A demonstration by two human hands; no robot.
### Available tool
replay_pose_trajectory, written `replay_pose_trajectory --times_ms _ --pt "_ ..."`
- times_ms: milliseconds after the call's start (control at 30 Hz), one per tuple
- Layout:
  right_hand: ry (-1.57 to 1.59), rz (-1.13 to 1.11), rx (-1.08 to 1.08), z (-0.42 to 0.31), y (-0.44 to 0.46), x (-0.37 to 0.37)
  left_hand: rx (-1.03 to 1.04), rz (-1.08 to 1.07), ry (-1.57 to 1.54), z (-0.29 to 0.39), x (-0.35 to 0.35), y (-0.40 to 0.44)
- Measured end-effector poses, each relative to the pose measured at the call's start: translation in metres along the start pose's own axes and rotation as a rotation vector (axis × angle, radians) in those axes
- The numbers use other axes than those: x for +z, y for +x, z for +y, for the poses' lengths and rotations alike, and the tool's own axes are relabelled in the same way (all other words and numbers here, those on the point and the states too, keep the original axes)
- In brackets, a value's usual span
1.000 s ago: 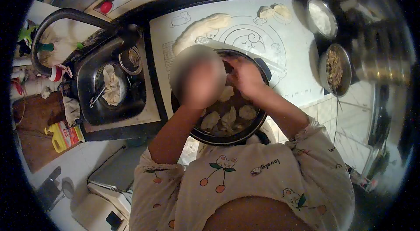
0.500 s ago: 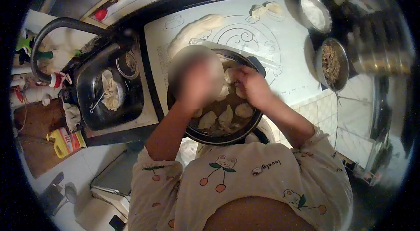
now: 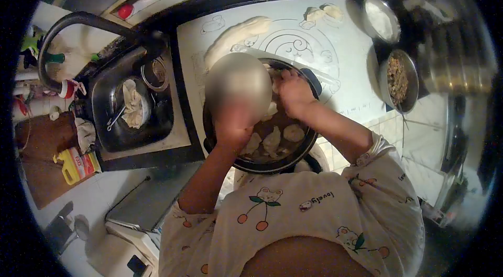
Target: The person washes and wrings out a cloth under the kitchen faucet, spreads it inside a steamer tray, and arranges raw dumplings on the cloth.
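A dark round pot (image 3: 283, 164) stands in front of me with several pale dumplings (image 3: 293, 133) in it. My right hand (image 3: 296, 93) reaches over the pot's far right side, its fingers closed on a pale dumpling near the inner rim; the fingers partly hide it. My left hand (image 3: 236, 122) is over the pot's left side. A round blurred patch covers most of its fingers, so whether it holds anything cannot be made out. Behind the pot, a long roll of dough (image 3: 238, 36) lies on a white printed mat (image 3: 351, 75).
Dough pieces (image 3: 325, 13) lie at the mat's far edge. To the right stand a bowl of white powder (image 3: 380, 21) and a bowl of filling (image 3: 399, 78). On the left, a black sink (image 3: 107, 138) holds a bowl with cloth (image 3: 134, 106), below a dark faucet (image 3: 78, 17).
My right hand has moved slightly up toward the pot's far rim. The left hand has shifted a little right and downward. The whole view has shifted slightly.
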State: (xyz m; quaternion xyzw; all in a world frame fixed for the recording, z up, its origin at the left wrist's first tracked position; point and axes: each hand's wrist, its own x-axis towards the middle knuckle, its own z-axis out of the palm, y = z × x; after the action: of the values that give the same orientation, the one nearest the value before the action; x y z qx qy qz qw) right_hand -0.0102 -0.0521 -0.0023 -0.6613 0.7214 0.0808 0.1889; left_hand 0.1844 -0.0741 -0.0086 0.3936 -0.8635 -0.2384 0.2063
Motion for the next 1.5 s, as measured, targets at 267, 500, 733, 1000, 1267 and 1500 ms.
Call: replay_pose_trajectory --times_ms 267,500,733,1000,1267,1500 --pt "-0.125 0.003 -0.056 0.001 0.001 0.007 0.006 -0.026 0.005 0.005 0.001 -0.004" --pt "-0.158 0.119 0.071 -0.002 0.001 0.016 -0.018 -0.14 0.026 0.008 -0.001 -0.005" --pt "-0.037 0.126 0.039 0.001 -0.004 0.012 0.177 -0.234 0.221 0.003 0.016 0.001" --pt "0.011 0.19 -0.303 -0.011 -0.033 0.007 0.051 -0.656 0.239 0.027 -0.002 0.033" --pt "-0.04 0.435 -0.357 0.009 -0.021 0.03 0.107 -0.492 0.251 0.008 0.014 0.016" --pt "0.0 0.255 -0.392 0.006 -0.032 0.005 0.094 -0.471 0.229 0.002 0.019 0.014"
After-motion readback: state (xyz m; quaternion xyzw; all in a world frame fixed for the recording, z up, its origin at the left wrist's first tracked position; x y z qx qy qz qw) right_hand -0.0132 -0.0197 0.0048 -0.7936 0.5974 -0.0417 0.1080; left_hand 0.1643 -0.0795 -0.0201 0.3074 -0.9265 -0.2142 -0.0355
